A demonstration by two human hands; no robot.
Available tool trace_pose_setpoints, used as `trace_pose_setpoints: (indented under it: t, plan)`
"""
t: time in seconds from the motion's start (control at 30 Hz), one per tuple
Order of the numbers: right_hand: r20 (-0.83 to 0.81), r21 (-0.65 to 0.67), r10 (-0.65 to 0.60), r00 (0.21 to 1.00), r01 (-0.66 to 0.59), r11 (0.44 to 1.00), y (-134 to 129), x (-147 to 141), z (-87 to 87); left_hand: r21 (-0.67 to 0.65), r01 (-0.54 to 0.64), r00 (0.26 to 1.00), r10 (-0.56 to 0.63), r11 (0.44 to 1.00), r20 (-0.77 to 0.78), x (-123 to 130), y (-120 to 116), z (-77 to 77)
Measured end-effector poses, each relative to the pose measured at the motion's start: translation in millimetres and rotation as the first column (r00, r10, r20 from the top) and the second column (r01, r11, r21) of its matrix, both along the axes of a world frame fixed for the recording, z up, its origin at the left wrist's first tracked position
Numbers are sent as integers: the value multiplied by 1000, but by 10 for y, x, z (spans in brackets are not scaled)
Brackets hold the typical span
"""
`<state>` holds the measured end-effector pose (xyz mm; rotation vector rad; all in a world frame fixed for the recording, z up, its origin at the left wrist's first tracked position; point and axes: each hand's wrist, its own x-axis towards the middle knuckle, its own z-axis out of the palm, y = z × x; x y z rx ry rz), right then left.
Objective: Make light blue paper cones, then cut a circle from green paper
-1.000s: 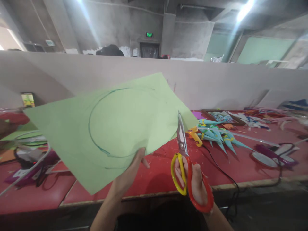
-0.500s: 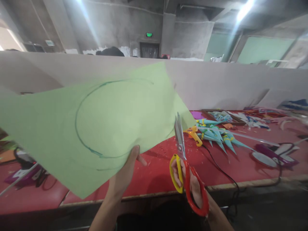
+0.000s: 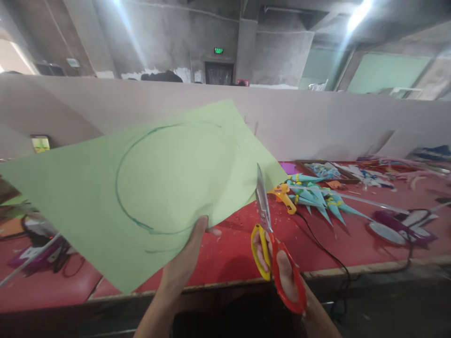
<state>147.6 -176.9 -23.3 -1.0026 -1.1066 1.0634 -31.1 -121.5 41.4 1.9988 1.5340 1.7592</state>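
Note:
A large sheet of light green paper [image 3: 169, 173], with a big rounded outline drawn on it in dark green, is held up over the red table. My left hand [image 3: 193, 244] pinches its lower edge, thumb on the near face and fingers behind. My right hand [image 3: 282, 267] grips a pair of scissors [image 3: 263, 206] by one yellow and one red handle loop. The blades point up at the paper's right part, next to a cut edge, and look nearly closed. Part of the paper's right side lies behind the blades.
On the red table [image 3: 232, 253], right of the paper, lie a yellow glue gun [image 3: 284, 197] with a black cord, pale blue paper cones [image 3: 317, 199] and a tray of scraps [image 3: 327, 171]. A purple device [image 3: 405, 230] sits at right. A white partition [image 3: 317, 122] stands behind.
The scissor blades have come together at the paper's edge. The sheet has dipped slightly at its left and top, and my left hand has shifted a little to the right.

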Motion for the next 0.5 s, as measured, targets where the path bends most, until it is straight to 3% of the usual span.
trace_pose_setpoints:
  t: [0.13,0.3,0.5]
  plan:
    - [-54,-48,29,998,-32,998,-3,-4,27,66,2,997,3,998,-74,-13,-7,-9]
    - [-31,-57,-77,997,75,996,-27,-85,117,-74,51,992,-59,996,-108,-18,-29,-3]
    - [-64,-92,-35,997,29,995,-26,-111,166,-140,55,995,-66,989,-74,-14,-39,-4]
